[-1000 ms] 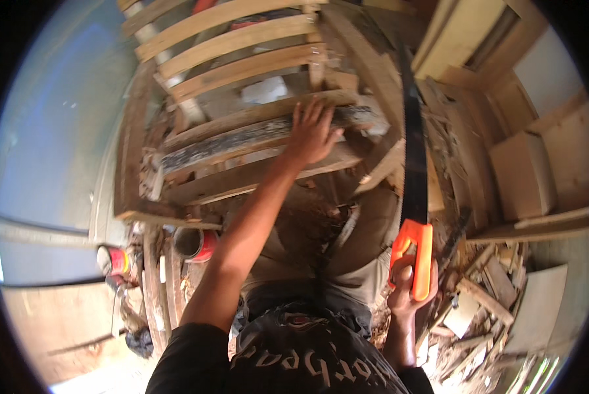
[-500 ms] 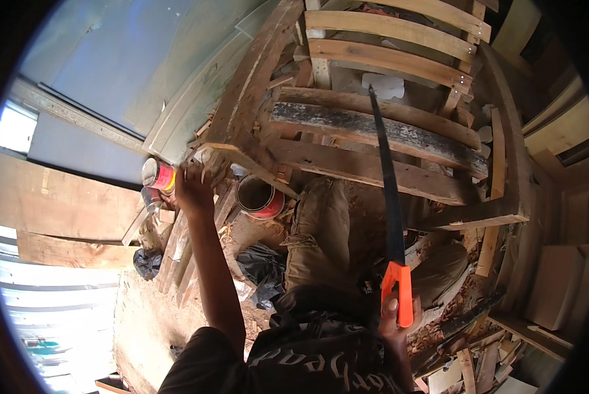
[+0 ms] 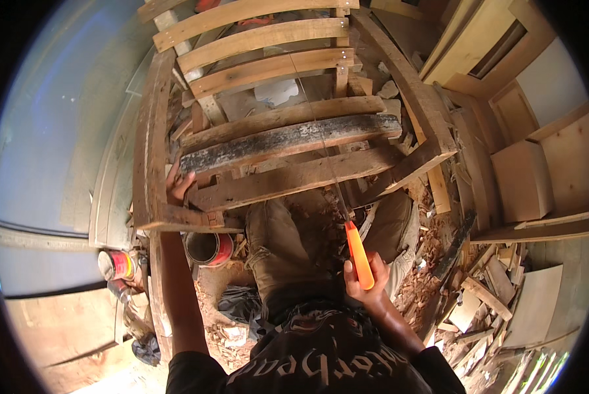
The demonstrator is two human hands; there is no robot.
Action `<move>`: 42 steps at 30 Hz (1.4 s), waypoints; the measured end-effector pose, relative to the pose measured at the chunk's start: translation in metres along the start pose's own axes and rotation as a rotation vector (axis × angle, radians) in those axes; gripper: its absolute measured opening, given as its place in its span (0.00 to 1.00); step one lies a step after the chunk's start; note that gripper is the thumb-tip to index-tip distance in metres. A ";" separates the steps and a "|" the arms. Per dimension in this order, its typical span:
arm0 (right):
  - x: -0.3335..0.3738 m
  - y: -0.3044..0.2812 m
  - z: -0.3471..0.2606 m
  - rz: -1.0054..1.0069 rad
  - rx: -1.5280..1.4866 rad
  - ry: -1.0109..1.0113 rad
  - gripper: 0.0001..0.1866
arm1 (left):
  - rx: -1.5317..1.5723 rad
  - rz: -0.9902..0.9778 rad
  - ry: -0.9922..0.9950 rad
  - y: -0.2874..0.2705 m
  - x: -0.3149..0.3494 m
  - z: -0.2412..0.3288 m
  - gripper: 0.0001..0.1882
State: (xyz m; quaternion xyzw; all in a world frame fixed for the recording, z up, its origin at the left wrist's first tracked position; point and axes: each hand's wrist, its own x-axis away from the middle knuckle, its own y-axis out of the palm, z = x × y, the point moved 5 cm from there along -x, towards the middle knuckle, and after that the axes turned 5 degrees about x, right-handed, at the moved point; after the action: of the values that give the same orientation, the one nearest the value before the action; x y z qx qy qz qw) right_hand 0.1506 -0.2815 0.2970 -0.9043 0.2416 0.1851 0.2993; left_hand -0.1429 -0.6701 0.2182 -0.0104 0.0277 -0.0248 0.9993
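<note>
My right hand (image 3: 371, 279) is closed round the orange handle of a handsaw (image 3: 359, 257). Its thin blade points away from me, seen nearly edge-on, over the slats of a wooden chair frame (image 3: 153, 144). Across the seat part lies a board with worn black paint (image 3: 288, 143), between two plain brown boards. My left hand (image 3: 178, 186) reaches past the frame's left front corner, its fingers curled at the left end of the black-painted board. Part of that hand is hidden by the frame.
An open tin with a red side (image 3: 210, 248) stands under the frame's left corner. Farther left is a red and yellow tin (image 3: 115, 264). Wood shavings and offcuts (image 3: 485, 295) litter the floor at right, beside wooden cabinet parts (image 3: 521, 180). A black plastic bag (image 3: 240, 303) lies near my leg.
My left hand has gone from beside the tins to the left end of the black-painted board. The handsaw has turned edge-on, its handle higher. The view has swung right.
</note>
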 end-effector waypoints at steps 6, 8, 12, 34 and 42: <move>-0.021 0.045 -0.005 -0.021 -0.105 0.109 0.12 | -0.049 -0.061 0.034 0.004 0.009 0.017 0.37; -0.026 0.062 -0.010 -0.044 -0.121 0.075 0.12 | -0.044 -0.078 0.057 -0.005 0.008 0.010 0.37; -0.029 0.086 -0.020 -0.145 -0.166 0.065 0.11 | -0.076 -0.025 0.070 -0.003 0.012 0.013 0.37; -0.014 0.136 -0.042 -0.244 -0.378 0.086 0.12 | -0.699 0.004 0.057 -0.038 0.026 0.043 0.36; -0.019 0.128 -0.040 -0.279 -0.294 0.083 0.13 | -0.722 0.036 0.179 -0.004 0.021 0.044 0.32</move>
State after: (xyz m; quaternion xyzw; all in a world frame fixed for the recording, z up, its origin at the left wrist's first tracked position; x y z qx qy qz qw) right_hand 0.0725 -0.3909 0.2786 -0.9698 0.0963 0.1376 0.1766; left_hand -0.1197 -0.6747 0.2607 -0.3596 0.1222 0.0033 0.9251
